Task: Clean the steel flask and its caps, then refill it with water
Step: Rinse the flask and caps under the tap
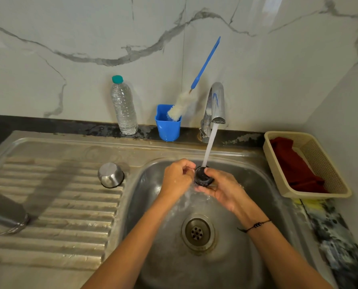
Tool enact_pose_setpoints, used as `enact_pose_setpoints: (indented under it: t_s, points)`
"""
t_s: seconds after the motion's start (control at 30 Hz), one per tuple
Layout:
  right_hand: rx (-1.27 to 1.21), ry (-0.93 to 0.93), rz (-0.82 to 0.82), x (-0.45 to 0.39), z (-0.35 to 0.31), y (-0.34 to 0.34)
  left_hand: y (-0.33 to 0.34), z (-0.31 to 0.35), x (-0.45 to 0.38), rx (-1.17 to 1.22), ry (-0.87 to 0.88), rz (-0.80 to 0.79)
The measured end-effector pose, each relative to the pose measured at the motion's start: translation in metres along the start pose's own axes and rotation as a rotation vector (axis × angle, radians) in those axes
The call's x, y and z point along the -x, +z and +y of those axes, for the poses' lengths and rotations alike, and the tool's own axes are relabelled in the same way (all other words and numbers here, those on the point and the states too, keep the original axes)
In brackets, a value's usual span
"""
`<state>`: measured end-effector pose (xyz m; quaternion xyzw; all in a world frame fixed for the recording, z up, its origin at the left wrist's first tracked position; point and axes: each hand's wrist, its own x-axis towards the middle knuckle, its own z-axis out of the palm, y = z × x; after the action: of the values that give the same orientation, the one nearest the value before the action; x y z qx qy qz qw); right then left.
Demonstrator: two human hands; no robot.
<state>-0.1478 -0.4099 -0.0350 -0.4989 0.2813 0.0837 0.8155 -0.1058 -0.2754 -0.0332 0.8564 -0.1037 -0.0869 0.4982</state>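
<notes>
A marble-veined wall backs a steel sink (pixel 144 205) set into a dark worktop (pixel 48 124), with the tap (pixel 215 101) running. Over the basin, the person holds a black cap (pixel 203 177) in the stream of water (pixel 209 144): the right hand (pixel 221 188) cradles it from below, its grip closed around the cap's underside, while the left hand (pixel 177 178) pinches the cap's near edge, fingers together on the rim. Water spills off both hands toward the drain (pixel 197 232).

The flask (pixel 5 213) lies on its side at the left edge of the ribbed drainboard (pixel 69 205), well apart from the basin, its mouth pointing toward the sink. A steel cap (pixel 110 175) sits upside down on the drainboard, just beside the basin's rim. Behind the sink, a bottle brush (pixel 184 105) leans in a blue cup (pixel 167 128), near a plastic bottle (pixel 123 107) that looks full of water. A basket (pixel 311 142) to the right holds a red cloth (pixel 294 165).

By these signs the job is in its early-to-middle stretch: the flask is open and its caps are off, and one cap is being rinsed. Whether the steel cap or the flask has been washed cannot be told. The refill, and refitting both caps, appear to be left.
</notes>
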Motion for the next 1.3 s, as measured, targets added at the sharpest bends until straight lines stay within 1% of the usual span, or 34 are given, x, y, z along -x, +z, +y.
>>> enact_pose_setpoints:
  t_s: [0.1, 0.23, 0.33, 0.4, 0.43, 0.5, 0.53, 0.63, 0.67, 0.7, 0.77, 0.83, 0.93, 1.0, 1.1, 1.17, 1.27, 1.3]
  points:
    - [-0.016, -0.055, -0.039, 0.003, -0.007, -0.006, -0.005, -0.003, -0.002, 0.015, -0.044, 0.031]
    - [0.152, 0.017, -0.04, 0.005, -0.006, -0.007, -0.006, -0.005, -0.001, -0.001, -0.074, 0.026]
    - [0.131, 0.004, -0.04, 0.002, -0.002, -0.004, -0.005, -0.006, 0.0, -0.023, -0.079, 0.011]
    - [0.276, 0.021, 0.01, 0.001, -0.001, -0.003, -0.003, -0.008, 0.0, -0.043, -0.085, -0.001]
    - [0.295, 0.017, 0.012, 0.002, 0.002, -0.004, -0.003, -0.009, 0.001, -0.044, -0.09, -0.007]
    - [0.181, 0.003, -0.024, 0.002, 0.002, -0.005, -0.005, -0.009, 0.0, -0.034, -0.092, -0.008]
    - [0.172, 0.003, -0.025, 0.003, 0.0, -0.005, -0.006, -0.009, 0.001, -0.033, -0.097, -0.008]
    - [0.379, -0.032, 0.05, 0.007, -0.005, -0.006, -0.007, -0.008, 0.002, -0.054, -0.116, -0.052]
    - [0.44, -0.072, 0.05, 0.008, -0.006, -0.005, -0.007, -0.008, 0.002, -0.075, -0.119, -0.066]
    - [0.566, -0.144, 0.059, 0.01, -0.007, -0.004, -0.007, -0.009, 0.002, -0.101, -0.121, -0.083]
    - [0.965, -0.339, 0.123, 0.016, -0.011, -0.002, -0.006, -0.011, 0.002, -0.151, -0.125, -0.126]
    - [1.23, -0.597, 0.164, 0.021, -0.01, -0.004, -0.003, -0.012, 0.002, -0.189, -0.131, -0.165]
    - [1.459, -1.031, 0.143, 0.022, -0.005, -0.012, -0.002, -0.012, 0.002, -0.211, -0.113, -0.173]
    - [1.542, -1.234, 0.166, 0.021, -0.002, -0.02, -0.001, -0.01, 0.003, -0.213, -0.098, -0.178]
    - [1.547, -1.371, 0.2, 0.023, -0.003, -0.024, -0.001, -0.007, 0.004, -0.203, -0.073, -0.185]
    - [1.532, -1.391, 0.197, 0.023, -0.006, -0.023, -0.002, -0.001, 0.004, -0.136, -0.055, -0.198]
    - [1.54, -1.383, 0.139, 0.02, -0.01, -0.02, -0.002, 0.008, 0.004, 0.083, -0.047, -0.273]
    - [1.529, -1.371, 0.119, 0.019, -0.012, -0.019, -0.002, 0.009, 0.004, 0.111, -0.04, -0.294]
